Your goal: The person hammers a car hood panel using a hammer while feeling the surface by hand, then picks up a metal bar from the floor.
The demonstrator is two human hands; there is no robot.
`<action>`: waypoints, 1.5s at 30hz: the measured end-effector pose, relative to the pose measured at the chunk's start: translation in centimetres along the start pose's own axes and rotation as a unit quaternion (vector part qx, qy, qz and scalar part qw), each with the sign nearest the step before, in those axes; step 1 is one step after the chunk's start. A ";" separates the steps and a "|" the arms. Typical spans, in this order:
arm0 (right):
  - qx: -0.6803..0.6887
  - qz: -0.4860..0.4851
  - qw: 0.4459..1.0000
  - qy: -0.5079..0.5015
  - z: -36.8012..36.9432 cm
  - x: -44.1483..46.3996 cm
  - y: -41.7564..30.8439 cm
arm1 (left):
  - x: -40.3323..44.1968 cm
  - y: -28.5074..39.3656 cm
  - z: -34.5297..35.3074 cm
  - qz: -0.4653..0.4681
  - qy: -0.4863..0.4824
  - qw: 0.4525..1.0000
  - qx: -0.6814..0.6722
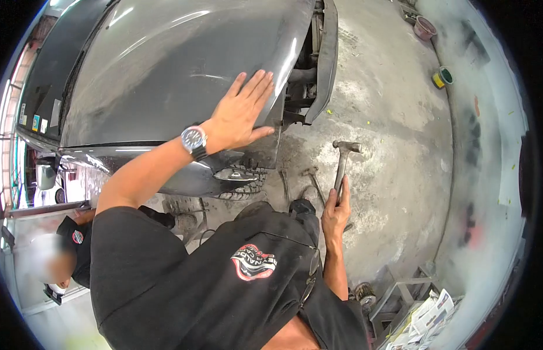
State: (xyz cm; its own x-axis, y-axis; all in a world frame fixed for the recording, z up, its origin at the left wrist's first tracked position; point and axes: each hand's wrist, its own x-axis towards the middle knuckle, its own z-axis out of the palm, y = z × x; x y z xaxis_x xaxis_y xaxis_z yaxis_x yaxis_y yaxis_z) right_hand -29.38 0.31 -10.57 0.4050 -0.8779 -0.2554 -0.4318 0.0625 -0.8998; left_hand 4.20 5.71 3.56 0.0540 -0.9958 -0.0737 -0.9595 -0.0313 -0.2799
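Observation:
My left hand (242,114) lies flat on the dark grey car hood (160,99), close to its front corner. Its fingers are stretched out and the thumb points off to the side; a watch (194,139) is on that wrist. In my right hand (335,219) is a hammer (342,163), gripped by the handle with its head up and away from the car. The hood's surface looks dull and dusty in patches, with a light scuff beyond my fingers. Below the hood corner, part of a tire (248,185) shows.
Exposed front-end parts (327,64) jut out past the hood. Another hammer (312,172) lies on the concrete floor near my feet. A metal step stand (400,284) with newspapers (430,315) is at lower right. A bucket (424,28) and a can (442,77) stand by the wall. Another person (78,236) is at left.

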 end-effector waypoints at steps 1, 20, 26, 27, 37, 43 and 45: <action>-0.011 0.013 1.000 -0.010 -0.4 0.4 0.0 | -0.5 -0.4 0.4 -0.002 0.016 1.000 -0.024; -0.012 -0.007 1.000 -0.006 -3.3 -1.5 4.8 | -4.7 0.3 0.7 -0.165 0.119 0.979 -0.022; -0.083 0.128 0.988 -0.024 -4.1 -6.1 12.3 | -11.0 4.7 0.2 -0.175 0.099 0.973 -0.110; -0.099 0.187 0.977 -0.028 -4.3 -7.0 13.7 | -12.5 6.0 0.2 -0.139 0.116 0.970 -0.165; -0.426 0.323 0.812 -0.233 -12.9 -19.1 29.8 | -31.6 22.6 21.3 -0.222 -0.059 0.650 -0.724; -0.534 0.235 0.765 -0.274 -14.2 -21.0 29.9 | -45.8 35.0 32.7 -0.316 -0.272 0.329 -0.848; -0.553 0.221 0.753 -0.279 -14.4 -21.2 29.1 | -46.9 35.0 30.6 -0.350 -0.269 0.212 -0.872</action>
State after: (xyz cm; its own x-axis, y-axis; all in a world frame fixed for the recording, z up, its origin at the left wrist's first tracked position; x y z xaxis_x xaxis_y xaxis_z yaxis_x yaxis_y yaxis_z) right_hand -62.14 13.87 -26.21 0.1671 -0.5315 -0.8304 -0.9065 -0.4141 0.0826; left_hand -23.44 53.92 -32.05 -0.0748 -0.5555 -0.8281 0.7168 -0.6073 0.3426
